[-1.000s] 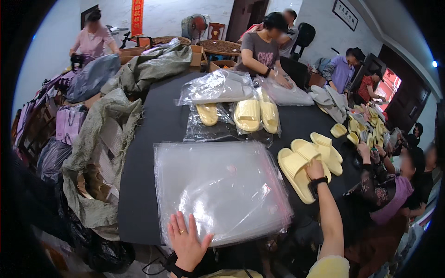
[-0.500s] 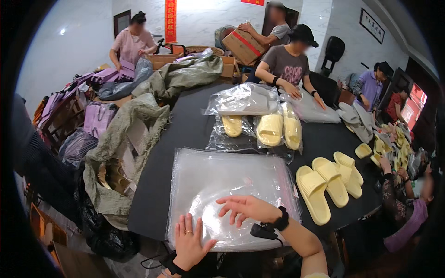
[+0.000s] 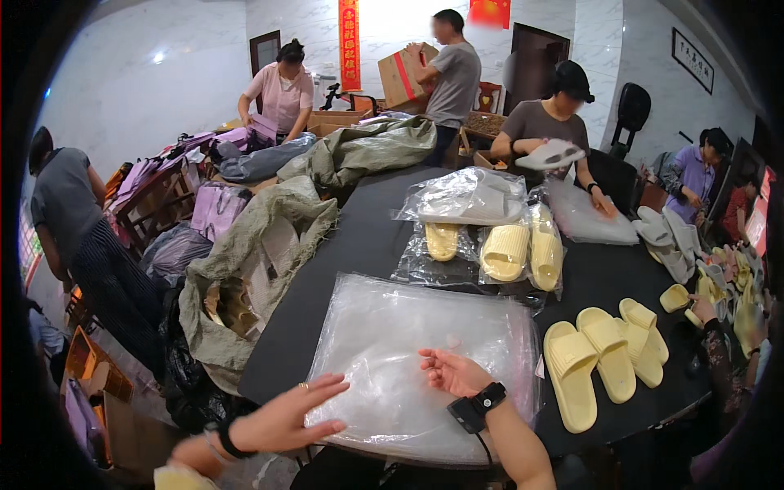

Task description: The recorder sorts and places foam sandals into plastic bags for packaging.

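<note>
A thick stack of clear plastic bags (image 3: 392, 327) lies flat on the black table in front of me. Off the stack's left edge hovers my left hand (image 3: 286, 412), its fingers stretched and thumb apart, with nothing in it. My right hand (image 3: 457, 374) is over the middle of the stack, palm turned inward and fingers loosely bent; I see nothing held in it. Whether it touches the top bag I cannot tell. To the right of the bags stand yellow slippers (image 3: 570, 376) in a row. Beyond the stack, yellow slippers (image 3: 504, 251) and a grey pair (image 3: 474, 196) lie in clear bags.
Open woven sacks (image 3: 253, 269) crowd the table's left edge. Across the table a co-worker (image 3: 555, 131) holds a grey slipper (image 3: 551, 155) above another bag stack (image 3: 592, 214). More slippers (image 3: 665, 237) lie at the far right. Behind, a person carries a cardboard box (image 3: 404, 77).
My left hand has lifted off the bags and moved left. My right hand has turned and its fingers have curled more. The co-worker opposite has raised a grey slipper. My view has shifted left.
</note>
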A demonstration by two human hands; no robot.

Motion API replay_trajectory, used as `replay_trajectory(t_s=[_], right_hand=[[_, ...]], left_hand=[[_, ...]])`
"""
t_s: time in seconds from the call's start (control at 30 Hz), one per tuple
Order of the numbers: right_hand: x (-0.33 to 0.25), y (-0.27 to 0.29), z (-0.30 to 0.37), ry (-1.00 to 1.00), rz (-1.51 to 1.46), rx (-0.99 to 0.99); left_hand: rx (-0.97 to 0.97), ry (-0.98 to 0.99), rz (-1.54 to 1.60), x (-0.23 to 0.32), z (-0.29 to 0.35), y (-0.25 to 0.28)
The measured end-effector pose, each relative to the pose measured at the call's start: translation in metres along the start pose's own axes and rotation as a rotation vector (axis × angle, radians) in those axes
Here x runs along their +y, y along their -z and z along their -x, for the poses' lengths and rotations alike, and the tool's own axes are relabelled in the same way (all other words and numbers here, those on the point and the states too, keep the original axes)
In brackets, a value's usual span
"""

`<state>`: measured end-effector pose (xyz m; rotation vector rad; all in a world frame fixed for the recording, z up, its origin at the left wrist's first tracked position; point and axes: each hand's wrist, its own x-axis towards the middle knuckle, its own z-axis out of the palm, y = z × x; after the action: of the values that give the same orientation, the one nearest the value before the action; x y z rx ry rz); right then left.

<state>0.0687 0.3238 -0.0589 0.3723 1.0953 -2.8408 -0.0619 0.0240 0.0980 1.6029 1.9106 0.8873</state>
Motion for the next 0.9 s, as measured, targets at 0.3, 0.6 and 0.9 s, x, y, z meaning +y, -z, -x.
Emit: replay_trajectory(t_s=[0.3, 0.6, 0.9], right_hand=[[-0.002, 0.008, -0.001, 0.016, -0.024, -0.026], [0.000, -0.025, -0.014, -0.004, 0.007, -0.065], [0.002, 0.005, -0.004, 0.034, -0.047, -0.061]], left_hand=[[-0.245, 0.027, 0.486, 0.113, -0.165, 0.042], [-0.003, 0.390, 0.737, -0.102, -0.369, -0.070], [0.045, 0.344, 1.225, -0.049, -0.395, -0.113]])
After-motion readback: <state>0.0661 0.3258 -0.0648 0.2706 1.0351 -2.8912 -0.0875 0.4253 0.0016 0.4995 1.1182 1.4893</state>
